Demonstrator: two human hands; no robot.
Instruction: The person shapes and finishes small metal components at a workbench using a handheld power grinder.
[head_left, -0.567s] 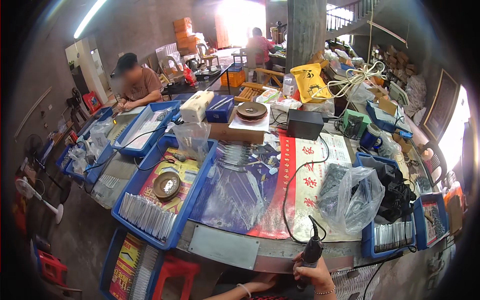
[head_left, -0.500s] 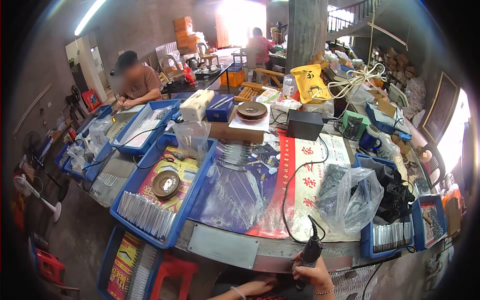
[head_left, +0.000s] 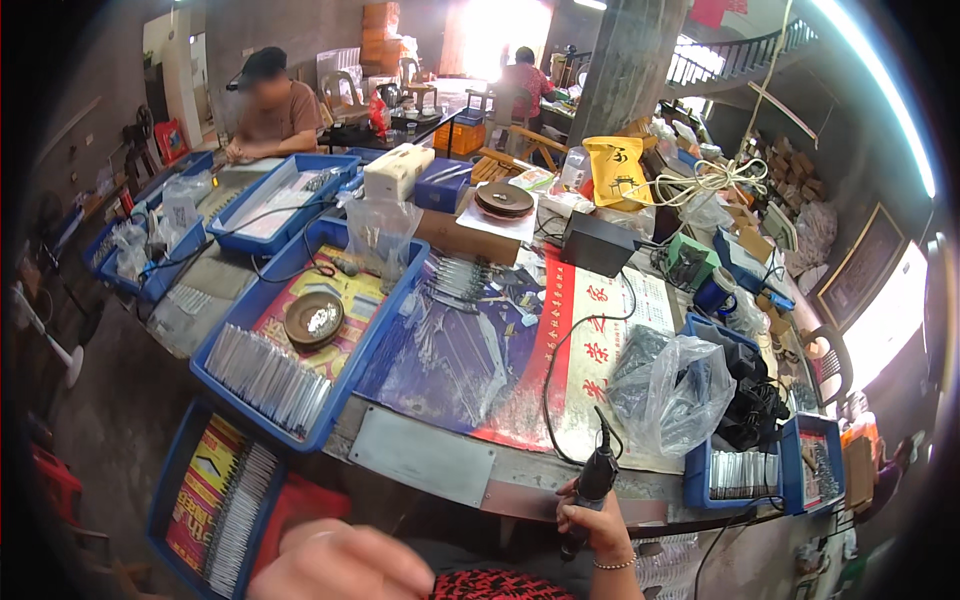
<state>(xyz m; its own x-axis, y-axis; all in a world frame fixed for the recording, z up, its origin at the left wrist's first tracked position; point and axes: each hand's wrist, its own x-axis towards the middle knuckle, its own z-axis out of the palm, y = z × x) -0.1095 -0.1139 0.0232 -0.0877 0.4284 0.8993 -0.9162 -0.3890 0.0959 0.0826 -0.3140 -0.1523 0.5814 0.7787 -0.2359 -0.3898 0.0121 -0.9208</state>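
Observation:
At the table's front edge, my right hand [head_left: 595,522] wraps round a black corded power tool [head_left: 598,475], held upright with its cord coming out at the top. My left hand [head_left: 340,562] is raised close at the lower left, smeared by motion; whether it holds anything cannot be made out. Beyond it, a blue tray [head_left: 352,372] holds a row of slim silver metal pieces [head_left: 268,378] and a brown bowl [head_left: 298,333] with small white bits. The lower blue tray [head_left: 168,482] carries more silver pieces [head_left: 240,515].
A black cable [head_left: 550,375] runs from the tool over the worn poster to a dark box [head_left: 598,245]. Right of it lies a clear plastic bag [head_left: 680,395], beside a blue tray of silver pieces [head_left: 742,475]. Another person [head_left: 280,115] sits at the far left.
My left hand has risen from under the table edge toward the camera and left. The view has turned and tilted; my right hand still holds the power tool.

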